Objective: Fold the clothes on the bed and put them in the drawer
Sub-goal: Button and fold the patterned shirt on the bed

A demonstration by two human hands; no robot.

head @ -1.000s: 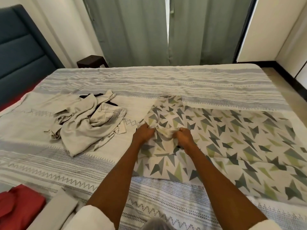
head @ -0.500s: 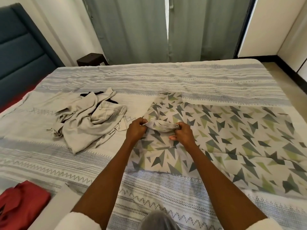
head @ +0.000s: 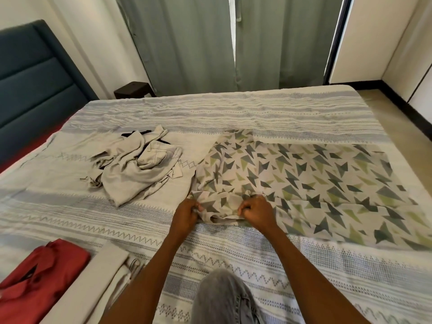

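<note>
A cream cloth printed with grey and green triangles (head: 311, 181) lies spread across the right half of the bed. Its near-left edge is bunched up between my hands. My left hand (head: 185, 212) grips that bunched edge, fingers curled into the fabric. My right hand (head: 256, 210) grips the same edge a little to the right, fist closed on the cloth. A crumpled beige garment (head: 133, 169) with something black under it lies to the left, apart from both hands.
The bed (head: 233, 118) has a striped grey and white cover. A folded red garment (head: 37, 277) and a folded beige piece (head: 100, 274) lie at the near left. A blue headboard (head: 30, 85) stands left, green curtains (head: 187, 43) behind, a dark stool (head: 134, 90) beside them. My grey-trousered knee (head: 224, 298) rests at the near edge.
Both hands have pulled the bunched edge of the patterned cloth toward me and lowered it onto the bed. The view has shifted slightly; the beige pile has not moved.
</note>
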